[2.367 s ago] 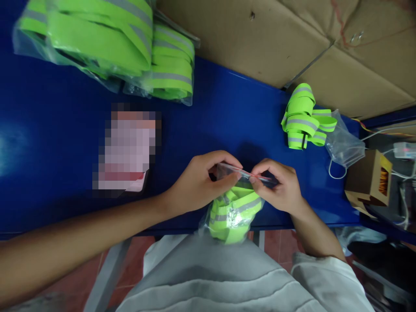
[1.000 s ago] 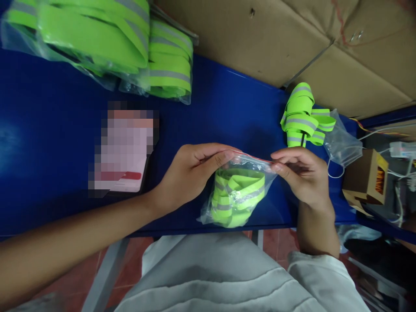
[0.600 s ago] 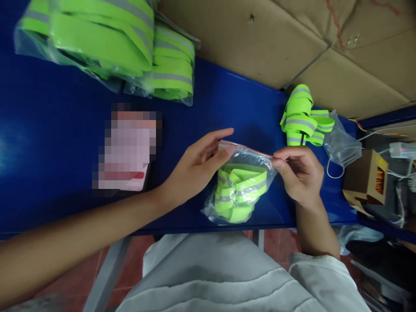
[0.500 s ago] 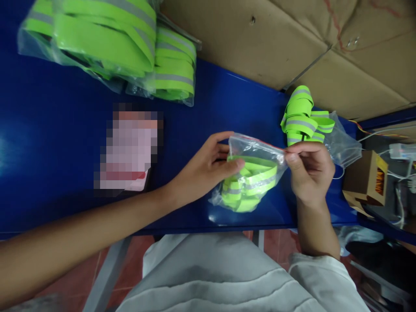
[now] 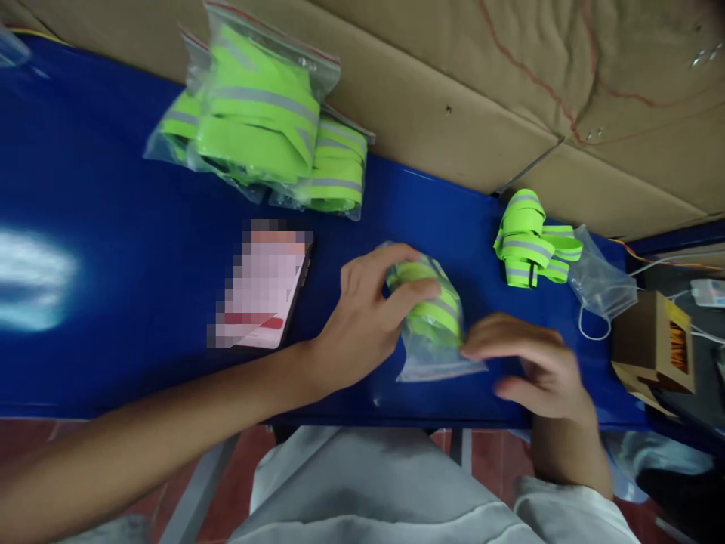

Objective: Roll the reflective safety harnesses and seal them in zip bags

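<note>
Tabletop [image 5: 113, 317] blue, with a stack of bagged bands [image 5: 266, 121] at its far edge. Left hand [image 5: 362, 332] curls over the small bag [image 5: 433, 332] of green bands mid-table, thumb and fingers clamped on its bulk. Right hand [image 5: 532, 370] (blurred) lies flat, fingers spread, tips at the bag's lower corner, gripping nothing. Step reads as pressing the filled bag down. Slick plastic calls for a hold on the bulk, not the film.

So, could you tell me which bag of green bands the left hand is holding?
The bag near the table's front edge, gripped by the left hand; the other bags lie stacked, untouched, by the cardboard.
</note>
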The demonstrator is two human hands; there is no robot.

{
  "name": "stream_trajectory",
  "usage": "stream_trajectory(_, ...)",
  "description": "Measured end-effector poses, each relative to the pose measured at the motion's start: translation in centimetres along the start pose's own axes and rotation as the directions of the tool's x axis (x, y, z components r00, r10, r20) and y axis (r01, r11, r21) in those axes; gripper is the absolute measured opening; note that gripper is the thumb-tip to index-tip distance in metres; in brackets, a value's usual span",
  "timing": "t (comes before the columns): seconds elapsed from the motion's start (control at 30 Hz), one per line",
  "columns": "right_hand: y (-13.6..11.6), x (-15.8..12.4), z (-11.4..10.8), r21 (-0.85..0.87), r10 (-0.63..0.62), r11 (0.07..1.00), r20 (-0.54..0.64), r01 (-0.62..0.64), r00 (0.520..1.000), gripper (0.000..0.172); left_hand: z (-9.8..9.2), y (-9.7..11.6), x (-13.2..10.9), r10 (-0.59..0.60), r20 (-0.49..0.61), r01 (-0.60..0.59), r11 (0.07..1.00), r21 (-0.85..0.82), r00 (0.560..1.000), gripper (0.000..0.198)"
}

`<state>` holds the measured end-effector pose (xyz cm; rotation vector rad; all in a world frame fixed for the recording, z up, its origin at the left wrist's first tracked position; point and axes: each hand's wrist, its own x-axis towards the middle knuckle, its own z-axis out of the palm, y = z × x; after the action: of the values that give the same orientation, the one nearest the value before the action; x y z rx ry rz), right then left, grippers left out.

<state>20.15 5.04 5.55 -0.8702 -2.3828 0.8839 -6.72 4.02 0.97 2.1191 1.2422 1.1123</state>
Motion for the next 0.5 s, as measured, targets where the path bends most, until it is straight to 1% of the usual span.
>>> stream_trajectory(0.03,0.0,0.2,0.5,-0.141,0.016,0.99,0.041,-0.01,0.999,0.028,0.0,-0.2,0.2,-0.016,0.001,0.016,1.0,0.023,1.0,0.053)
stream_trajectory(0.07,0.1,0.5,1.0,-0.244,0.029,0.97,0.08,-0.009,0.996,0.032,0.0,-0.4,0.3,-0.025,0.007,0.025,0.999,0.027,1.0,0.056)
stream_trajectory(0.1,0.3,0.7,1.5,-0.284,0.031,0.959,0.116,0.003,0.993,0.035,0.0,-0.6,0.4,-0.021,0.012,0.021,1.0,0.021,1.0,0.058)
stream_trajectory(0.13,0.6,0.9,2.0,-0.309,0.05,0.951,0.117,-0.011,0.992,0.034,0.0,-0.6,0.5,-0.006,0.012,0.006,1.0,0.016,1.0,0.059)
stream_trajectory(0.17,0.9,1.1,2.4,-0.298,0.06,0.954,0.12,-0.022,0.991,0.032,0.0,-0.6,0.4,0.019,0.011,-0.02,1.0,0.019,1.0,0.059)
stream_trajectory(0.23,1.6,1.2,3.1,-0.253,0.066,0.967,0.101,-0.038,0.993,0.027,0.1,-0.4,0.3,0.074,0.048,-0.077,0.996,0.05,0.996,0.062)
stream_trajectory(0.33,2.3,1.1,3.5,-0.246,0.061,0.968,0.041,-0.049,0.997,0.03,0.5,-0.1,-0.1,0.117,0.08,-0.124,0.989,0.085,0.99,0.064)
stream_trajectory(0.4,2.6,0.9,3.6,-0.228,0.057,0.972,0.001,-0.055,0.998,0.036,0.8,-0.2,-0.2,0.125,0.048,-0.127,0.991,0.05,0.991,0.06)
stream_trajectory(0.47,2.7,0.8,3.4,-0.183,0.056,0.981,-0.056,-0.065,0.997,0.042,0.8,-0.4,0.0,0.098,-0.009,-0.098,0.995,-0.018,0.995,0.048)
stream_trajectory(0.5,2.8,0.7,3.2,-0.132,0.06,0.989,-0.093,-0.072,0.994,0.047,0.7,-0.6,0.2,0.066,-0.032,-0.068,0.996,-0.051,0.997,0.039)
